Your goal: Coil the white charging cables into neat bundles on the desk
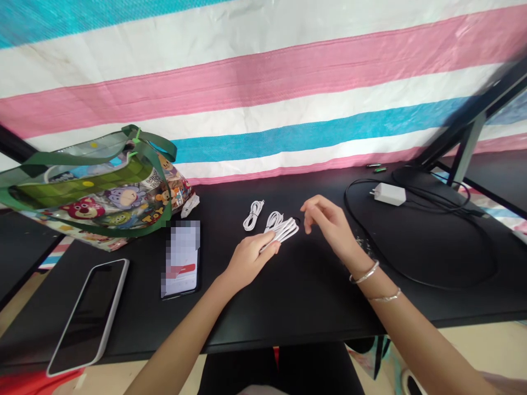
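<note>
My left hand (251,255) is closed around a coiled white cable (285,230), its thumb and fingers gripping the near end of the bundle. A small dark loop, perhaps a tie, shows at the bundle's far right end. Just right of it, my right hand (327,216) hovers with fingers loosely bent and a little apart, and nothing visible in them. Behind the held cable lies another white coil (274,219), partly covered. A separate white cable bundle (253,215), bound with a dark tie, rests on the black table (288,307) slightly farther left.
On the left stand a clear cartoon-print bag (119,203) with green straps, a lit phone (181,258) and a dark-screened phone (88,315) in a pale case. At right lie a white charger plug (390,194) and a looped black cable (376,255). A striped sheet (263,82) hangs behind.
</note>
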Tool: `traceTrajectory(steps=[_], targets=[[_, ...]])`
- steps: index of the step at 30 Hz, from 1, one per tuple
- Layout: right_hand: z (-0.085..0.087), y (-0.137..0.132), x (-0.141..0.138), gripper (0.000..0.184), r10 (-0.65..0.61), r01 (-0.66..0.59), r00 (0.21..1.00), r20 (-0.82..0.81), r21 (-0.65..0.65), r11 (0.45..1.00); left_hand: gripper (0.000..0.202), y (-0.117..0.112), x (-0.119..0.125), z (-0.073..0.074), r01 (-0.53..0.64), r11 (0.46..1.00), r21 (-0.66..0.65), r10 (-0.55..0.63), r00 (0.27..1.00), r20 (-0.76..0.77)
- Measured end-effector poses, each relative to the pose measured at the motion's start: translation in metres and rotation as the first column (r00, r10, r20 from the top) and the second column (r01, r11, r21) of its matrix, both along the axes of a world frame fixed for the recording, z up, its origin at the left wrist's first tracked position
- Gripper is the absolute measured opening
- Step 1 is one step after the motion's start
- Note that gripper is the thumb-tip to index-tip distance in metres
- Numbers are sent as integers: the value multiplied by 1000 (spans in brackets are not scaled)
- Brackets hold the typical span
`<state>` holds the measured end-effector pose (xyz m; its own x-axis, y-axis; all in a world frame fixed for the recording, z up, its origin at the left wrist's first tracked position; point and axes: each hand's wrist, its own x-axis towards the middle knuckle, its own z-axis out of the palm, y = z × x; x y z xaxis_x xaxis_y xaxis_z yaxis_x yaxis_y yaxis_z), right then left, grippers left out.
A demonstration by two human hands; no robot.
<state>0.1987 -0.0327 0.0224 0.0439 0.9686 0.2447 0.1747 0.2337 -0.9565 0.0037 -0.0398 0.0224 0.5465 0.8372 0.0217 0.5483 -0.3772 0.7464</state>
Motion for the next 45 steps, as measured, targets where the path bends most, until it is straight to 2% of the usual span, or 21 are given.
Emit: traceTrajectory(steps=[2, 4, 6, 10, 13, 16, 20, 27, 33, 37, 45], targets=[[-4, 5, 9, 30, -125, 124, 989, 74, 21, 992, 28, 0, 0, 1, -57, 998, 41, 59, 997, -56], [-12, 9, 15, 18, -173, 162, 960, 220, 67, 984, 26, 0, 0, 1, -94, 993, 68, 100, 990, -99], [-20, 11, 18, 6, -184, 139, 886, 426, 136, 981, 25, 0, 1, 2, -108, 991, 85, 118, 986, -120], [-33, 12, 16, 15, -154, 43, 695, 702, 173, 984, 25, 0, 1, 4, -108, 989, 101, 120, 985, -121], [-36, 11, 13, 15, -140, 17, 595, 792, 162, 987, 25, 0, 1, 4, -115, 987, 114, 128, 985, -117], [-35, 11, 11, 12, -159, 21, 554, 817, 177, 984, 25, 0, 1, 3, -119, 985, 127, 134, 984, -121], [-33, 12, 9, 16, -159, -3, 586, 795, 198, 980, 24, 0, 0, 1, -128, 983, 130, 140, 986, -87], [-29, 8, -1, 13, -195, -31, 821, 537, 383, 923, 28, 3, -1, -2, -195, 977, 91, 192, 981, 38], [-24, -1, -15, 12, 2, -119, 935, 354, 309, 944, 29, 4, 0, -6, -253, 968, -1, 251, 960, 125], [-20, -6, -22, 15, 60, -174, 946, 318, 344, 923, 33, 4, 0, -10, -249, 968, -39, 251, 945, 211], [-21, -11, -28, 15, -26, -234, 874, 485, 468, 852, 27, 5, 3, -10, -241, 969, -45, 244, 928, 283]])
